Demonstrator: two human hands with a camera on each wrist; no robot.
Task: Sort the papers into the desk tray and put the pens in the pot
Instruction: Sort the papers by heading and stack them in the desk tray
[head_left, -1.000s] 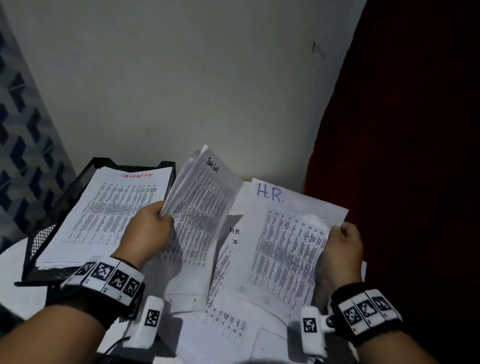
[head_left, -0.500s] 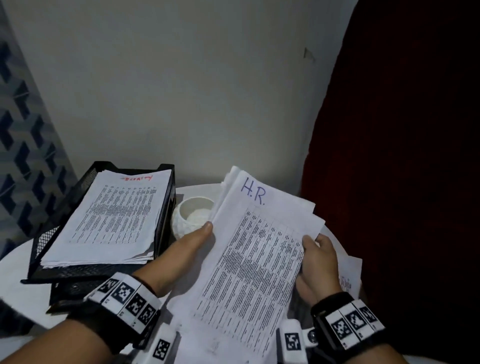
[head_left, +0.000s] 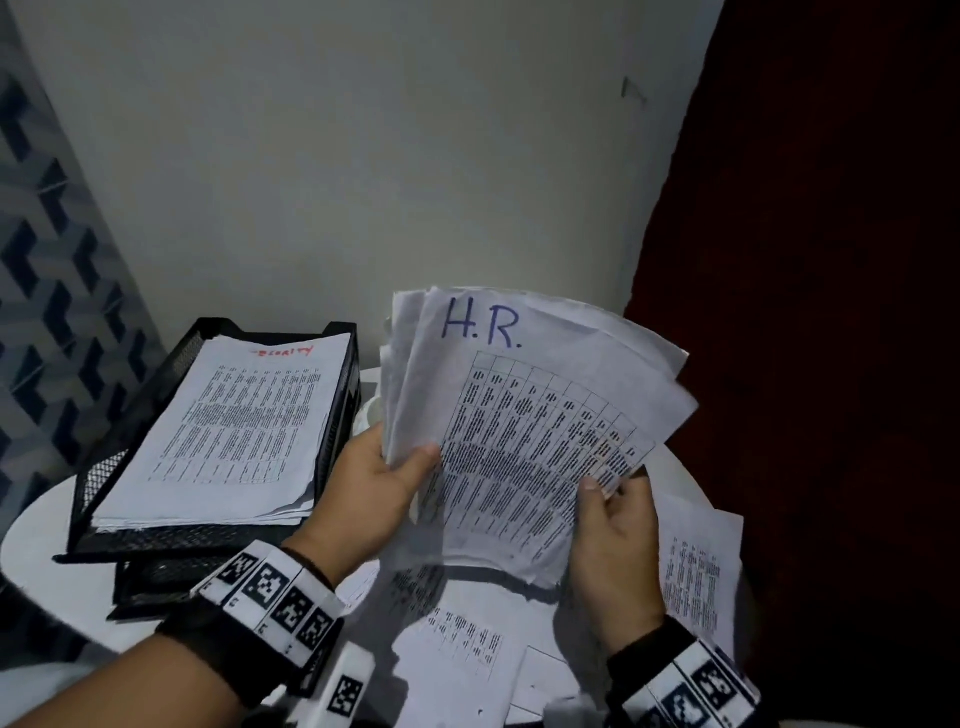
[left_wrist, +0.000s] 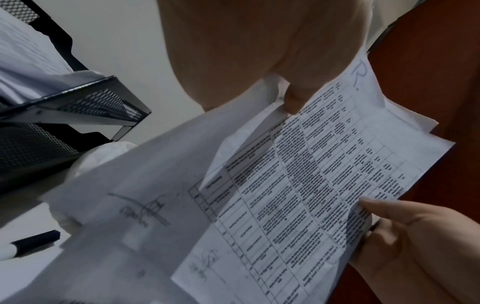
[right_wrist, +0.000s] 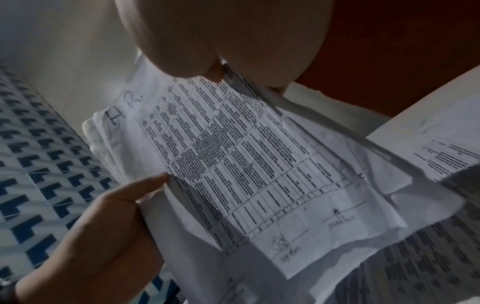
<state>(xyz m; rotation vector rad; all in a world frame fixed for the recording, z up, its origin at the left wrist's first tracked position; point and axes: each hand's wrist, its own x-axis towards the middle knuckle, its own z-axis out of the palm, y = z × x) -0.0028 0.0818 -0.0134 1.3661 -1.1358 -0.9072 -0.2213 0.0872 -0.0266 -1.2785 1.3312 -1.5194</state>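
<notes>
Holding: both hands grip one sheaf of printed pages, the H.R. stack (head_left: 524, 436), lifted above the white counter (head_left: 36, 525); the left hand (head_left: 374, 488) pinches its left edge, thumb on top, and the right hand (head_left: 618, 525) pinches its lower right edge.
Done: the top tier of the black mesh desk tray (head_left: 337, 415), at the left of the counter, already carries a pile of pages with a red heading (head_left: 244, 421).
Left, papers: the H.R. stack is not yet in the tray; loose sheets (head_left: 467, 644) lie on the counter below the hands, and one more sheet (head_left: 696, 577) lies at the right.
Left, pens: judged untouched; the white pot (head_left: 375, 410) peeks out between tray and stack, and I cannot tell what it contains.
Head view only: the red heading, the tray's filled tier and the counter sheets.
Left wrist only: a black-capped pen (left_wrist: 28, 243) lying on the counter beneath the tray's corner, plus signatures at the foot of the pages.
Right wrist only: patterned blue and white wall tiles (right_wrist: 39, 185) behind the left hand.
</notes>
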